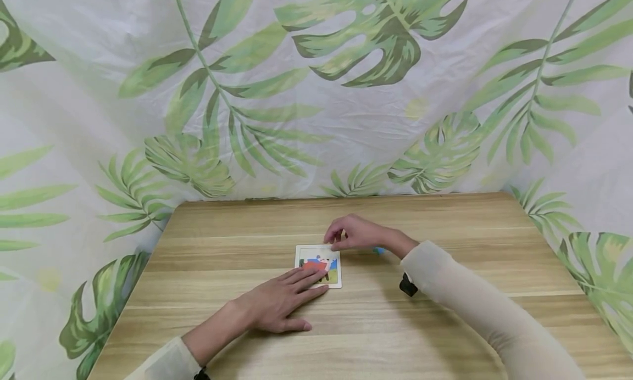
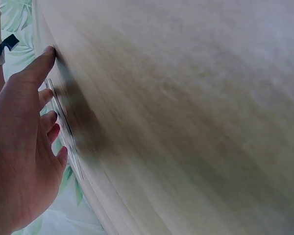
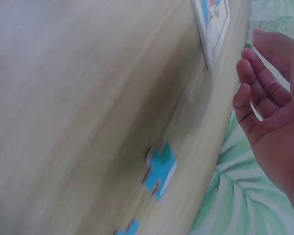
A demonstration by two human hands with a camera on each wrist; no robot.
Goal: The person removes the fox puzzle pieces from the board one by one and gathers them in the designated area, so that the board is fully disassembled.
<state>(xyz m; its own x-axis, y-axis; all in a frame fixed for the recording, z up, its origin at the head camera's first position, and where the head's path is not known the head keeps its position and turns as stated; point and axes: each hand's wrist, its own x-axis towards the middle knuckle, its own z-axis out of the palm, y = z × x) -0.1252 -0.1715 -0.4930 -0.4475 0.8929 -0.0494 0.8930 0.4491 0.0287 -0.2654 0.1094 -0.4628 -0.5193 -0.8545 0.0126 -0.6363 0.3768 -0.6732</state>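
Note:
A small square puzzle board (image 1: pixel 306 252) with a white border and a coloured picture lies on the wooden table. My left hand (image 1: pixel 282 300) rests over its lower left part, fingers straight and spread, with the thumb on the wood; it covers part of the picture. My right hand (image 1: pixel 357 233) is at the board's upper right corner, fingers loosely bent, nothing visible between them. In the right wrist view a blue jigsaw piece (image 3: pixel 160 169) with a green patch lies on the table below the board, and part of another blue piece (image 3: pixel 127 229) shows at the lower edge.
The wooden table (image 1: pixel 222 237) reaches back to a hanging cloth (image 1: pixel 366 127) printed with green leaves. Black bands (image 1: pixel 407 285) show at both wrists.

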